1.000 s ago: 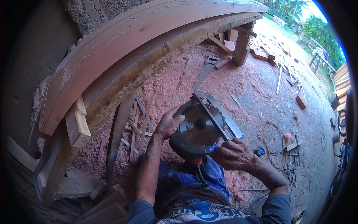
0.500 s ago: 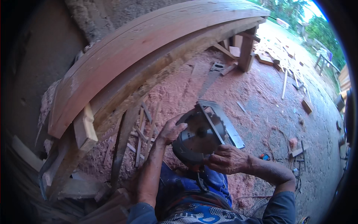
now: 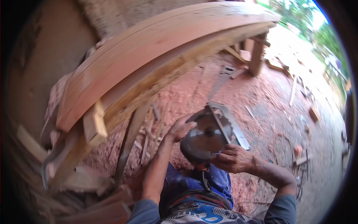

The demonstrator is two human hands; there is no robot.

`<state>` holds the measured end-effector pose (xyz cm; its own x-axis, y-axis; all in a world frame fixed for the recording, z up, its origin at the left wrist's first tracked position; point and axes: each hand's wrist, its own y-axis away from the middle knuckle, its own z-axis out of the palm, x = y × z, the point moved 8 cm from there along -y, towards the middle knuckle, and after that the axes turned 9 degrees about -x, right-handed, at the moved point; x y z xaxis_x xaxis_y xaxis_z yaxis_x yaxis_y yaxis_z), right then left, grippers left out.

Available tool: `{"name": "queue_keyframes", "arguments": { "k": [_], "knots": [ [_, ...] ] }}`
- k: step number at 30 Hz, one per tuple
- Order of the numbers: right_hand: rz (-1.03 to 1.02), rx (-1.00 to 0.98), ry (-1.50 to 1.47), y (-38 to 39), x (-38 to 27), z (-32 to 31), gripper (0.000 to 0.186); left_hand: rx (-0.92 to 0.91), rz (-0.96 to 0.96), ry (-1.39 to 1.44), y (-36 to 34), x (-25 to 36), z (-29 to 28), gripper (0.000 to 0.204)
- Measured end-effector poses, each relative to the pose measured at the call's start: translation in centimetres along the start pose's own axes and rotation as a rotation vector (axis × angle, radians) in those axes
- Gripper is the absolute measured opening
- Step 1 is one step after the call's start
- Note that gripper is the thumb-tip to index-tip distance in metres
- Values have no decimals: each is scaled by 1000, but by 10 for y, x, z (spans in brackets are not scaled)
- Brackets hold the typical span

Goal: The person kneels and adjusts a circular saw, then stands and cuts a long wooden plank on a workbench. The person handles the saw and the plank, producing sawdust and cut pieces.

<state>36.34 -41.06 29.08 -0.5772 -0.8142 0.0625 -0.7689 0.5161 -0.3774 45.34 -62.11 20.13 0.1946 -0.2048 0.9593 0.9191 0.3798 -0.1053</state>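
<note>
In front of my body a circular saw [image 3: 203, 136] is tipped so that its round toothed blade faces up. My left hand [image 3: 179, 130] grips the saw's dark housing at its left side, with the thumb along the rim. My right hand [image 3: 234, 158] is closed at the lower right of the blade, beside the metal base plate [image 3: 238, 130]. Whatever lies inside its fingers is mostly hidden; a small bluish bit shows there. Below the blade, the cord [image 3: 205, 182] hangs toward my lap.
A long wooden bench with a plank [image 3: 149, 48] on top runs from near left to far right. A wood block [image 3: 94, 125] sticks out of its near end. Sawdust covers the ground, where a handsaw [image 3: 222, 80], wood offcuts [image 3: 314, 114] and thin strips lie.
The whole view has shifted slightly, so the bench and saw appear farther right. Both hands keep about the same places on the circular saw.
</note>
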Motion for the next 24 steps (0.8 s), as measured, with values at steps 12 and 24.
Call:
{"name": "queue_keyframes", "arguments": {
  "k": [12,24],
  "knots": [
    [-20,22,-106,5,0,2,32,18,-142,69,-3,-11,-1,65],
    [8,-1,-98,8,4,5,25,40,-146,39,-3,-13,-5,63]
  ]
}}
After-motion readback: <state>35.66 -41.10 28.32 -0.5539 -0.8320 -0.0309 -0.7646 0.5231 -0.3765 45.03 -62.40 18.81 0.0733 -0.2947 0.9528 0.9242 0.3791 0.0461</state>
